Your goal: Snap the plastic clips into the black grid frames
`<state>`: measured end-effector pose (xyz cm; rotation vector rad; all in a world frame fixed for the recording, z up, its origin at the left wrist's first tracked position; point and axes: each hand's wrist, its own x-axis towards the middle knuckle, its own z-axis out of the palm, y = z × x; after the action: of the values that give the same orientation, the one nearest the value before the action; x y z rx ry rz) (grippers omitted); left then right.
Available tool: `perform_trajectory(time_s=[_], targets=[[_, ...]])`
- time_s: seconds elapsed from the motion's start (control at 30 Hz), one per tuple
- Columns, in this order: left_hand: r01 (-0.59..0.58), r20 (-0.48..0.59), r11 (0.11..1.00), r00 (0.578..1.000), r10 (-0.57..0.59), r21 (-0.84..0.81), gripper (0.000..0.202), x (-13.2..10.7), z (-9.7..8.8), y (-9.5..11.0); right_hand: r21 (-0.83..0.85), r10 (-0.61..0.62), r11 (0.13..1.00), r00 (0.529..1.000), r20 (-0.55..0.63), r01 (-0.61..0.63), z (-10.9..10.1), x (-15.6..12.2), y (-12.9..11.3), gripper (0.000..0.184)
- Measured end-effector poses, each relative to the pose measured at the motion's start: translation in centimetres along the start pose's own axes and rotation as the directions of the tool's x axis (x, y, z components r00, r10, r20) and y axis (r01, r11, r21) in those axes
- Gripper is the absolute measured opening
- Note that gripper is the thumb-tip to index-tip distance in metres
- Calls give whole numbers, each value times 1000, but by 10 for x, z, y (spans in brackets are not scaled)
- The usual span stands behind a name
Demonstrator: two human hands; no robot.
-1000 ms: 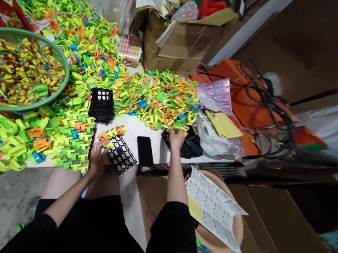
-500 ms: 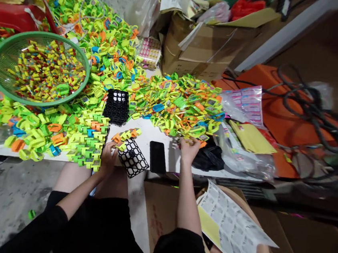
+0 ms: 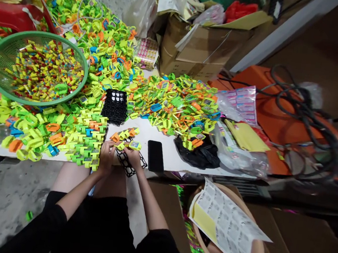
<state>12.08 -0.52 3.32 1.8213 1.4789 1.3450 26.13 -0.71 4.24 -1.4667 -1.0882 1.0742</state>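
Observation:
A black plastic grid tray (image 3: pixel 124 164) lies at the table's front edge, with a few yellow and orange toy watches (image 3: pixel 125 133) set in its far rows. My left hand (image 3: pixel 107 157) is closed at the tray's left edge, its fingers against an orange toy watch. Over the tray's near part, my right hand (image 3: pixel 133 159) pinches a yellow toy watch (image 3: pixel 135 145). Its fingertips are close to those of my left hand. Left of my hands stands a block of filled rows (image 3: pixel 87 138). Behind the tray is a stack of black grid trays (image 3: pixel 114 108).
A black phone (image 3: pixel 155 156) lies right of the tray, near a black plastic bag (image 3: pixel 202 156). Loose toy watches (image 3: pixel 178 99) are heaped behind. A green basket (image 3: pixel 85 78) of small yellow-red parts stands left. At the back is a cardboard box (image 3: pixel 195 48); cables (image 3: pixel 304 104) lie right.
My right hand has moved left from the heap near the black bag to the tray, bringing a yellow toy watch. My left hand has stayed at the tray's left edge.

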Motion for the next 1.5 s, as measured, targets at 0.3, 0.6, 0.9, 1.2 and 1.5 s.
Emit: perform_trajectory(time_s=[0.3,0.6,0.9,1.2,1.5], targets=[[12,1,1000,1000,-12,-5,6,3,1,-2,-33,-63,997,998,12,63,0,-1,8,30],[204,18,978,979,-204,-33,6,0,4,-5,5,2,1000,994,-113,-2,4,-3,10,27],[79,128,995,988,-85,56,18,-11,9,-22,-53,-47,998,990,-131,40,3,2,7,15],[84,198,990,975,-106,117,23,-8,18,-35,-73,-18,997,990,-138,8,3,3,6,20],[73,182,994,979,-88,86,38,-10,20,-38,-232,-46,972,994,-104,21,5,9,17,15]])
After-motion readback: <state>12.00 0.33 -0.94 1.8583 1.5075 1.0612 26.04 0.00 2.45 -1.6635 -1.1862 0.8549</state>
